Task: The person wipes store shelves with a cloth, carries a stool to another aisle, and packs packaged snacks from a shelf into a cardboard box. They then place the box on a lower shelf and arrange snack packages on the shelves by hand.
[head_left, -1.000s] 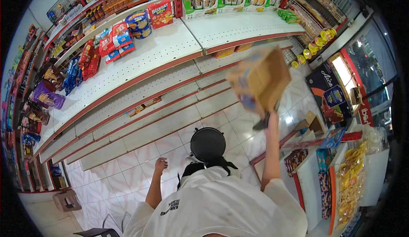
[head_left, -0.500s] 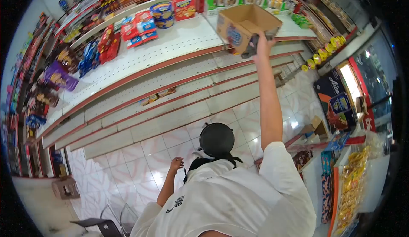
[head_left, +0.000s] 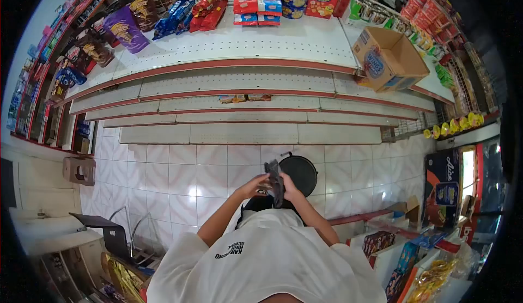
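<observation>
Dark grey tool [head_left: 275, 183], x1, lower centre of frame, between the two hands, in front of the shirt. Blurred, exact type unclear. Right hand [head_left: 289, 187]: grip closed on the tool's right side. Left hand [head_left: 254, 186]: fingers at its left side; cannot tell if that grip is closed or just touching.

Black round item [head_left: 299, 175], x1, just behind and right of the right hand, over the tiled floor [head_left: 180, 164].

Cardboard box [head_left: 400, 77], x1, open top, upper right, on the top shelf [head_left: 218, 50], near corner at the red front edge.

Top shelf, back row: purple pouch [head_left: 126, 29] x1, upper left; blue packs [head_left: 174, 19], overlapping, count unclear; red packs [head_left: 208, 10], at least 2; red-and-blue packs [head_left: 257, 1], 2 upright with 2 lower ones in front; blue tubs [head_left: 293, 1] x2, stacked; red Biskuat pack [head_left: 322, 2] x1, upper centre-right.

Snack packs [head_left: 245, 98], about 2, on a lower shelf, centre.

Edges/room: at least 4 red shelf edges step down the centre. White perforated board shows between back row and top edge. Tiles run between lowest shelf and hands, widest at left. Brown plastic stool [head_left: 79, 170] x1, left edge; black chair [head_left: 111, 236] x1, lower left.
</observation>
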A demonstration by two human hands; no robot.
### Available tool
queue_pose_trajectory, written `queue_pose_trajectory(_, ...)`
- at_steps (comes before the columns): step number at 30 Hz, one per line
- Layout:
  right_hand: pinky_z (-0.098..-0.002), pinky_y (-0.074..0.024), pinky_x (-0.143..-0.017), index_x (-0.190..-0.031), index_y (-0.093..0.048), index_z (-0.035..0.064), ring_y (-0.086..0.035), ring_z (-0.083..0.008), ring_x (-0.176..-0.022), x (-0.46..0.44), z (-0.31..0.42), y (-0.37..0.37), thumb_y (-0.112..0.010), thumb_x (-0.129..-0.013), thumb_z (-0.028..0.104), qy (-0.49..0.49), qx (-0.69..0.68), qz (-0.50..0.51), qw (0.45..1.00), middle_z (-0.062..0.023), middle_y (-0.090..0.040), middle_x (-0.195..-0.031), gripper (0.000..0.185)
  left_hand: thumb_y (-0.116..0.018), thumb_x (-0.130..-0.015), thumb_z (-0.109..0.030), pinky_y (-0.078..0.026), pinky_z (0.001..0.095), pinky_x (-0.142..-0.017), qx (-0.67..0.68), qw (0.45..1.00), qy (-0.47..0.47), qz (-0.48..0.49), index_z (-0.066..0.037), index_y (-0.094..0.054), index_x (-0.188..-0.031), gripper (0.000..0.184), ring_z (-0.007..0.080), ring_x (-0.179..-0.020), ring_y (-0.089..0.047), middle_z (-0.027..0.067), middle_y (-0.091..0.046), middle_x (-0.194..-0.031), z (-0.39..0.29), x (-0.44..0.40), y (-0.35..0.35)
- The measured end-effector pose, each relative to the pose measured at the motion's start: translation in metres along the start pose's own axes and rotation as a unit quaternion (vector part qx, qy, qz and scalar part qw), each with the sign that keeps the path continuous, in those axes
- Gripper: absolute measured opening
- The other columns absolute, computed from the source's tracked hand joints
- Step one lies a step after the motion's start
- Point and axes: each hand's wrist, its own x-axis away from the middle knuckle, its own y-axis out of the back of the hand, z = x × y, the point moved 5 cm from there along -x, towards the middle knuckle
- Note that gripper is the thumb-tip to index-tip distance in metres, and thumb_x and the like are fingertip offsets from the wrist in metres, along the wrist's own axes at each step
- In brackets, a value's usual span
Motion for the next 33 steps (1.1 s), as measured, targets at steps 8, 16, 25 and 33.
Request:
queue_pose_trajectory(8,-0.0272,-0.0462,-0.065,-0.114,-0.055,0.0062,-0.056,-0.0137,-0.078,0.011,0.025,0.04,-0.054,-0.085,0.016,0.243,0.397,-0.176,0.867,-0.0051,-0.06,-0.09,0.031,-0.058,-0.084,-0.021,-0.052,0.0334,-0.077,0.096,0.995,-0.017,0.006,-0.001,-0.059,-0.1,0.025,0.0218,-0.081,-0.064,0.0099,-0.065,-0.091,-0.017,-0.037,0.009)
queue_pose_trajectory(16,-0.0282,-0.0492,-0.054,-0.11,-0.055,0.0039,-0.062,-0.0192,-0.067,0.066,0.004,0.187,-0.054,-0.085,0.022,0.142,0.364,-0.3,0.87,-0.0084,-0.06,-0.088,0.031,-0.07,-0.076,-0.01,-0.05,0.0328,-0.082,0.047,0.981,-0.171,0.084,-0.001,-0.05,-0.115,0.045,0.0196,-0.094,-0.061,0.0079,-0.061,-0.105,-0.204,0.037,-0.076)
queue_pose_trajectory(25,-0.0322,-0.0508,-0.063,-0.093,-0.063,-0.0008,-0.064,-0.0204,-0.068,0.066,-0.019,0.257,-0.056,-0.084,0.025,0.175,0.423,-0.336,0.823,-0.0116,-0.067,-0.077,0.029,-0.069,-0.077,-0.017,-0.049,0.0391,-0.081,-0.112,0.893,-0.434,-0.035,-0.006,-0.045,-0.123,0.054,0.0263,-0.097,-0.059,0.0137,-0.057,-0.11,-0.436,0.109,-0.218)
queue_pose_trajectory(33,-0.0337,-0.0497,-0.068,-0.083,-0.068,0.0047,-0.064,-0.0247,-0.07,0.08,0.01,0.253,-0.058,-0.079,0.036,0.128,0.533,-0.312,0.776,-0.0115,-0.067,-0.074,0.033,-0.066,-0.078,-0.032,-0.038,0.0478,-0.093,-0.551,0.469,-0.614,-0.315,-0.002,-0.051,-0.123,0.055,0.0435,-0.109,-0.044,0.0256,-0.044,-0.119,-0.435,0.025,-0.234)
